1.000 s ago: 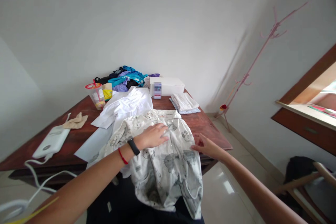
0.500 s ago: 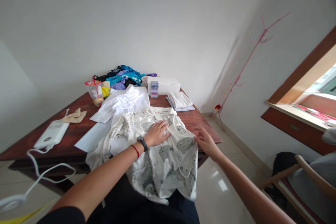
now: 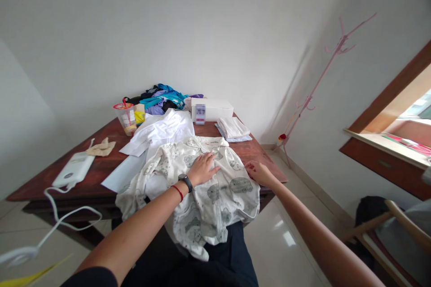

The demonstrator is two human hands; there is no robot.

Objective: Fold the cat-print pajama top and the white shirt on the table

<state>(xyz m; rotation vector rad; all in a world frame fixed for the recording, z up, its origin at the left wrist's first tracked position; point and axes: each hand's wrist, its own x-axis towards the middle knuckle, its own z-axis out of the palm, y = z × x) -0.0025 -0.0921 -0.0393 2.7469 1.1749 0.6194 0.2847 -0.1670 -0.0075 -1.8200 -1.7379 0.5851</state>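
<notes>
A white long-sleeved, collared pajama top with grey cartoon animal prints (image 3: 240, 184) lies across the table's front edge, its lower part hanging over my lap. My left hand (image 3: 204, 169) rests flat on its chest with the fingers stretched out; a dark watch and a red string are on that wrist. At the top's right edge, my right hand (image 3: 257, 172) has its fingers curled in on the fabric, the fingertips partly hidden. Beyond the top's left side, a plain white garment (image 3: 164, 128) is spread loosely.
On the wooden table (image 3: 259, 148) are folded clothes (image 3: 233, 128), a white box (image 3: 218, 110) with a phone (image 3: 200, 114) leaning on it, a plastic cup (image 3: 127, 119), a white power bank (image 3: 74, 169) with a cable, and a clothes heap (image 3: 164, 96). A pink coat rack (image 3: 319, 80) stands right.
My right hand has shifted slightly up and left along the top's edge. The hanging hem has moved and bunched up a little. My left hand keeps its place on the fabric.
</notes>
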